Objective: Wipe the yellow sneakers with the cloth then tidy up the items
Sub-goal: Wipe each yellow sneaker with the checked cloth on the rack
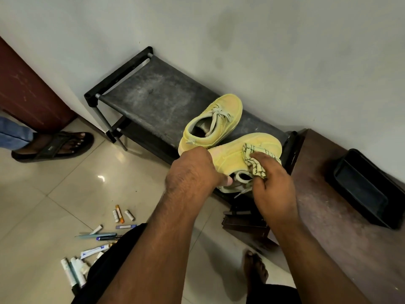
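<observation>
Two yellow sneakers sit on the top shelf of a black shoe rack (140, 93). The far sneaker (213, 119) lies with its laces up. My left hand (192, 172) grips the near sneaker (232, 156) at its heel side, thumb at the opening. My right hand (271, 178) holds a pale yellow cloth with dark lines (256, 159) and presses it on the near sneaker's upper side. Part of the near sneaker is hidden by both hands.
Several tubes, pens and batteries (103, 238) lie scattered on the tiled floor at lower left. Another person's sandalled foot (57, 145) stands at left. A dark wooden bench (328, 207) with a black tray (366, 187) is at right. My bare foot (255, 268) is below.
</observation>
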`<state>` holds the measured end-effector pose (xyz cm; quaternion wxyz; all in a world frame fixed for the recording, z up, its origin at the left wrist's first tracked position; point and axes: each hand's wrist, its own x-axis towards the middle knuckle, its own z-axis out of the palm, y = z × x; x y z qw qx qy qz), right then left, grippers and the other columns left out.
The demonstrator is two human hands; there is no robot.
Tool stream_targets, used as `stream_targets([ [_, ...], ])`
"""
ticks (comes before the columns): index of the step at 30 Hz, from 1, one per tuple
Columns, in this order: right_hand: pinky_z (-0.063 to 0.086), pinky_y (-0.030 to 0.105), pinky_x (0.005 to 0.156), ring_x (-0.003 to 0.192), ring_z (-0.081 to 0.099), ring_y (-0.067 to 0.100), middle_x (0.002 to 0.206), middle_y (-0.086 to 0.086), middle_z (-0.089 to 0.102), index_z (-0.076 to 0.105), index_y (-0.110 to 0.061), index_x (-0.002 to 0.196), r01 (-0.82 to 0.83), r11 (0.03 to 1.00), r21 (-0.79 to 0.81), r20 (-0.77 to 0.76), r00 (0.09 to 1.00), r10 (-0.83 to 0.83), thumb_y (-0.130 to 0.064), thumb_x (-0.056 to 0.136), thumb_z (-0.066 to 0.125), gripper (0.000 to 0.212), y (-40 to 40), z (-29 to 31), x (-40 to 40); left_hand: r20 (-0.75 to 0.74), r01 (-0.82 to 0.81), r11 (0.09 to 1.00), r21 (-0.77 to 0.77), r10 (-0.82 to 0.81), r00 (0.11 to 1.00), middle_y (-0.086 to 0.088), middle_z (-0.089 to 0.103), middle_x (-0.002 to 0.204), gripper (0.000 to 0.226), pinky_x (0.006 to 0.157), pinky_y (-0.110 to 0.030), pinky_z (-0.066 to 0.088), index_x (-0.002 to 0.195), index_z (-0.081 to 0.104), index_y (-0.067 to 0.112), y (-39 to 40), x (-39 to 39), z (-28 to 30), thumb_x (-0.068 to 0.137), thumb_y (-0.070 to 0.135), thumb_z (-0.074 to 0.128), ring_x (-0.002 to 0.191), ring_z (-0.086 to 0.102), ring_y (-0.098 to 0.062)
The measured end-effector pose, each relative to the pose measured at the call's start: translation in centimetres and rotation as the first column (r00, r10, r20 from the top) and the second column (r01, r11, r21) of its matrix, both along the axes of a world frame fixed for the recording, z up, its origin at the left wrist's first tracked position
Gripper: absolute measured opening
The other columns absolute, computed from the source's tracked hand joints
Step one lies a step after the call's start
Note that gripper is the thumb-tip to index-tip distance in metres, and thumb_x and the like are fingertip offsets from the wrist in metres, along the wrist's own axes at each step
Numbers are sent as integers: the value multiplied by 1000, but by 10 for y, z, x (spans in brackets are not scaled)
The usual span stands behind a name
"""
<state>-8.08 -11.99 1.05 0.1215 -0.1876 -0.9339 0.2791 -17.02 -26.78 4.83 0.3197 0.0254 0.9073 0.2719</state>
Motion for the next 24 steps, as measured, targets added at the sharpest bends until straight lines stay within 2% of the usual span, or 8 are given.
stream_targets([
  [4, 32, 35, 109, 127, 45, 14, 131, 1, 58, 59, -12, 126, -258, 963, 76, 12, 966, 258, -2, 71, 48, 57, -9, 0, 3, -32, 51, 997, -50, -53, 998, -1, 62, 83, 45, 66, -31, 50, 83, 58, 16, 11, 10, 0, 65, 49, 83, 80, 63, -20],
  [8, 36, 35, 109, 127, 47, 18, 134, 1, 55, 57, -16, 129, 35, 999, -37, 38, 999, -33, 1, 81, 52, 52, 17, -5, 4, -21, 58, 995, -79, -60, 998, -3, 62, 92, 39, 70, -32, 50, 91, 60, 15, 15, 10, 3, 72, 43, 80, 87, 63, -22],
  [12, 30, 30, 111, 131, 42, 12, 136, -2, 53, 56, -14, 131, -209, 978, -15, 13, 978, 209, -2, 76, 49, 56, 9, -3, 9, -136, 23, 999, -34, -27, 990, -1, 67, 90, 33, 65, -30, 49, 94, 65, 19, 23, 27, 7, 81, 50, 68, 83, 64, -20],
  [14, 32, 27, 109, 129, 45, 12, 134, -2, 55, 57, -16, 130, -119, 990, -80, 10, 993, 120, 2, 80, 52, 53, 16, -2, 6, -204, 1, 998, 63, 12, 979, 3, 69, 93, 32, 67, -29, 50, 101, 69, 23, 30, 44, 7, 88, 50, 58, 83, 64, -17],
  [16, 34, 22, 104, 125, 49, 13, 133, -1, 57, 57, -17, 130, 2, 992, -122, 18, 1000, 0, 1, 85, 55, 49, 23, -2, 4, -137, -79, 975, 206, 109, 985, 9, 69, 93, 29, 72, -32, 55, 108, 69, 25, 36, 61, 4, 92, 43, 54, 81, 65, -13],
  [18, 35, 20, 105, 124, 48, 7, 132, -3, 57, 57, -16, 131, -91, 989, -115, 17, 995, 94, 2, 84, 57, 50, 23, 1, 6, 169, -350, 844, 406, 307, 937, 10, 68, 86, 23, 59, -34, 58, 113, 66, 27, 43, 73, -2, 94, 32, 54, 67, 67, -13],
  [21, 37, 18, 105, 121, 46, -3, 127, -11, 57, 61, -18, 126, -174, 976, -132, -14, 985, 174, 5, 81, 59, 50, 27, 1, 8, 683, -809, 398, 432, 441, 582, -3, 73, 87, 22, 41, -27, 49, 114, 65, 21, 52, 78, -3, 96, 16, 54, 52, 64, -18],
  [24, 39, 17, 102, 117, 47, -7, 120, -16, 58, 64, -21, 120, -140, 976, -164, -16, 990, 139, 5, 82, 60, 47, 30, 4, 6, 821, -931, 122, 344, 442, 361, -6, 69, 75, 14, 38, -21, 43, 102, 68, 12, 59, 72, 0, 93, 21, 61, 42, 54, -15],
])
